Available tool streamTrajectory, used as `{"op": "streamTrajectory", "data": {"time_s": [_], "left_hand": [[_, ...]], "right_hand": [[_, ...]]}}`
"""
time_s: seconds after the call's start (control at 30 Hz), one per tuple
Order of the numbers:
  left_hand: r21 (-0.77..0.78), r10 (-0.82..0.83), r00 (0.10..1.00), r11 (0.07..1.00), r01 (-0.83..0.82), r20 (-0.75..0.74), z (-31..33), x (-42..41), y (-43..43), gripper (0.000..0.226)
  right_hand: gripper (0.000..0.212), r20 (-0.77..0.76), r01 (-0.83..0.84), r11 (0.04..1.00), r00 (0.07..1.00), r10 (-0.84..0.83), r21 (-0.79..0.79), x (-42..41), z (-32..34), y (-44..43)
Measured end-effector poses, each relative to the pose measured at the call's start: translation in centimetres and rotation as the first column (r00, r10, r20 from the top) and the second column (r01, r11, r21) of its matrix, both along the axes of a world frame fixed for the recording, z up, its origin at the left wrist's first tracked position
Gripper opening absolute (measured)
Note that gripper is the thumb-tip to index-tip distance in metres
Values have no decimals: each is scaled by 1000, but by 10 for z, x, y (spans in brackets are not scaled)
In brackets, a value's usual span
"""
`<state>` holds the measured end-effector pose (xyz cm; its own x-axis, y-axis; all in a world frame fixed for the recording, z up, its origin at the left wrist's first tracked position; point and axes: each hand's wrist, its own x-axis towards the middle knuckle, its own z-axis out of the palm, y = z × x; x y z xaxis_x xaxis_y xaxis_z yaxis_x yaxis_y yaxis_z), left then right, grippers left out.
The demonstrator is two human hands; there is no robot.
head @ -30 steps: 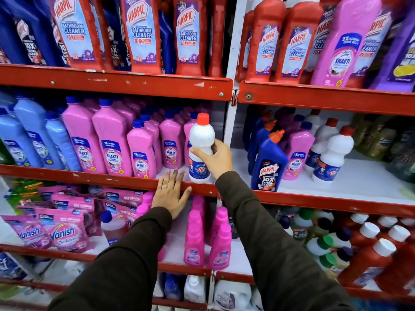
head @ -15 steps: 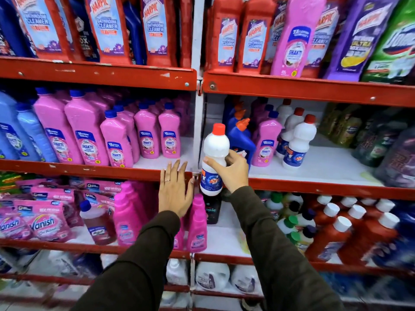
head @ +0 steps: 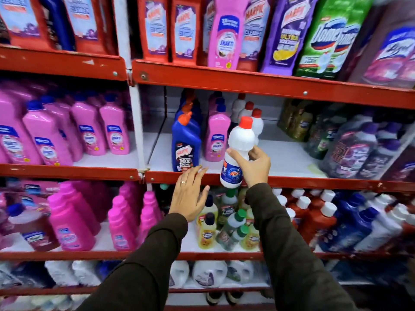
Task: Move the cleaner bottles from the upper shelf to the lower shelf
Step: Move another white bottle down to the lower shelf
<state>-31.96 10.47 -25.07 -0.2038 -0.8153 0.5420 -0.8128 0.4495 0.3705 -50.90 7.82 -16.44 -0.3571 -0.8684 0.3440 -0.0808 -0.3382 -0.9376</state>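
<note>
Bottle: I hold the white bottle (head: 238, 151), red cap up, tilted slightly, in front of the upper shelf (head: 292, 181) edge.
Right hand (head: 254, 169): fingers clamped round its waist.
Left hand (head: 189, 194): fingers apart, empty, over the shelf edge.
Lower shelf (head: 220, 255): crowded with small bottles (head: 207, 230).
Advice: I'd clear a gap with the left hand, then lower the bottle upright.

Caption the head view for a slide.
Right hand holds a white bottle before the red shelf; left hand open.
</note>
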Motion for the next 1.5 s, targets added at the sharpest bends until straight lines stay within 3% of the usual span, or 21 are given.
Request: {"op": "streamTrajectory", "data": {"time_s": [0.17,0.4,1.0,1.27,1.37,1.5], "left_hand": [[32,-32,996,999,29,84,9,-42,-27,57],[87,96,975,989,-115,200,-2,-58,-47,65],[56,116,963,989,-133,244,-14,-56,-53,73],[111,76,966,988,-107,247,-5,-56,-51,69],[42,6,995,999,-11,101,7,-55,-42,65],[-140,-16,999,990,12,-28,36,-54,-32,61]], "right_hand": [[49,-12,62,998,998,-63,-24,-46,7,-22],[55,-67,47,999,997,-49,-22,-71,4,-52],[55,-123,42,997,992,-35,59,-70,-12,-63],[90,-247,13,996,969,10,90,-71,-10,-61],[98,-304,83,997,949,-79,0,-71,-9,-50],[80,-462,210,932,822,-332,-296,-70,10,-36]]}}
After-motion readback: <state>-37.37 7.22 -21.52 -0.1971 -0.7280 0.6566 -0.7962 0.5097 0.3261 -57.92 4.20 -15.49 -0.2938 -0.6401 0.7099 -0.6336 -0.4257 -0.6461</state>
